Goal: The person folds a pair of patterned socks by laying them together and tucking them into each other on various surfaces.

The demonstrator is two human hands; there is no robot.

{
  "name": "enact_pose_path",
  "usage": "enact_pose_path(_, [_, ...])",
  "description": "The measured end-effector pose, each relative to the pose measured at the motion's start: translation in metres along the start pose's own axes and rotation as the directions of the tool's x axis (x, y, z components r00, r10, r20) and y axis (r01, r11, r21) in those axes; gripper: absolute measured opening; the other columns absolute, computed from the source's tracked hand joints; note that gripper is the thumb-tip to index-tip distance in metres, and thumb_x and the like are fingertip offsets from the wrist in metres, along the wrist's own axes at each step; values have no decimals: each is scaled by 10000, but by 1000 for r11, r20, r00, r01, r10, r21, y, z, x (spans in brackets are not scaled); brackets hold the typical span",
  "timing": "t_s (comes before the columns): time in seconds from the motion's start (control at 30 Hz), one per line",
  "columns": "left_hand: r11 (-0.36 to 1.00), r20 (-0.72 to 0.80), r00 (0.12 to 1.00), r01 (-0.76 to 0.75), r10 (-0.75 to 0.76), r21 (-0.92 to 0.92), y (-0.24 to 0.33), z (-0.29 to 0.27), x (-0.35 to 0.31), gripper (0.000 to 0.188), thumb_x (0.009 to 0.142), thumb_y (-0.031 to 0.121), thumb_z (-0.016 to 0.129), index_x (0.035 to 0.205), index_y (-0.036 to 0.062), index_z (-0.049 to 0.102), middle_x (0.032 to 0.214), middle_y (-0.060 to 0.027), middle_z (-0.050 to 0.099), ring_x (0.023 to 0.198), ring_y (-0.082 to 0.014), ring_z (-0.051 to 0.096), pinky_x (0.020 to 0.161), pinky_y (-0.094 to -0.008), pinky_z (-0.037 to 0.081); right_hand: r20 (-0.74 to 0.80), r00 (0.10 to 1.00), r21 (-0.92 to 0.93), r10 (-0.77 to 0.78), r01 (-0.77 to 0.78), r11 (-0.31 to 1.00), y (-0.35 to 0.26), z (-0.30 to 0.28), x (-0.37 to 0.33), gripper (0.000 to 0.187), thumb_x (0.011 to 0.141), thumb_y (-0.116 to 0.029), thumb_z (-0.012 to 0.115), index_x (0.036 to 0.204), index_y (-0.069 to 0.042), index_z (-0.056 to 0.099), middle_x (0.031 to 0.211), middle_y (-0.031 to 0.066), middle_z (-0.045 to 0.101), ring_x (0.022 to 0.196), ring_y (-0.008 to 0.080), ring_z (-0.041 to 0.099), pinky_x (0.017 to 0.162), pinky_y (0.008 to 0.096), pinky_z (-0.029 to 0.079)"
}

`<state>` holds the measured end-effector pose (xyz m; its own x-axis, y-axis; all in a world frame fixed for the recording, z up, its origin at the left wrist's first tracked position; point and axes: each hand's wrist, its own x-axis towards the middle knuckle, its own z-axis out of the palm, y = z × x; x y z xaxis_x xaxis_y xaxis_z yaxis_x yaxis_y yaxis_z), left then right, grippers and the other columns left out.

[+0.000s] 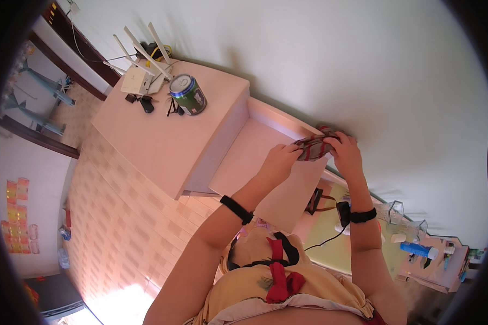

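Note:
A grey cloth with red and dark plaid stripes (311, 148) is stretched between my two hands over the low pale board (249, 146), near its raised back edge by the wall. My left hand (279, 162) pinches the cloth's left end. My right hand (344, 153) is closed on its right side, and part of the cloth bunches up behind the fingers. Each wrist wears a black band. The fingertips are partly hidden in the folds.
A pale cabinet top (146, 119) stands higher on the left, with a green drink can (188, 96) and a white router (138, 81) with upright antennas. At right, a yellow-green tabletop (331, 233) bears a black cable, clear holders (398, 214) and a blue-and-white bottle (417, 250). Wall behind.

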<state>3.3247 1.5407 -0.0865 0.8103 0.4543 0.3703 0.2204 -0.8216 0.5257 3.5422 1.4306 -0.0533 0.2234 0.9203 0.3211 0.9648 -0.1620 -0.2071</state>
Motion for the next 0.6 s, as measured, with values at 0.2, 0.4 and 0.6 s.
enact_pose_path(0.2, [978, -123, 972, 205, -200, 26, -51, -22, -42, 389, 771, -48, 538, 1140, 14, 643, 1147, -146, 641, 1002, -370, 594, 887, -448, 479, -25, 955, 10, -294, 294, 956, -56, 50, 76, 374, 746, -29, 668, 1063, -229, 671, 1269, 62, 575, 1066, 323, 556, 878, 413, 496])
enact_pose_path(0.4, [878, -218, 888, 444, -404, 181, -73, -64, -58, 389, 796, -38, 530, 1170, -4, 633, 1175, -179, 627, 1024, -388, 590, 907, -451, 477, 125, 888, 93, -443, 434, 896, -126, 88, 160, 268, 836, -115, 589, 1063, -223, 681, 1200, 85, 568, 1055, 324, 551, 899, 447, 482])
enact_pose_path(0.6, [861, -195, 877, 473, -439, 188, -67, -61, -59, 406, 789, -46, 529, 1181, -12, 627, 1189, -181, 620, 1025, -392, 588, 900, -447, 485, 109, 872, 58, -478, 474, 879, -122, 93, 156, 235, 829, -99, 626, 1027, -206, 694, 1256, 109, 544, 1081, 329, 536, 923, 445, 470])
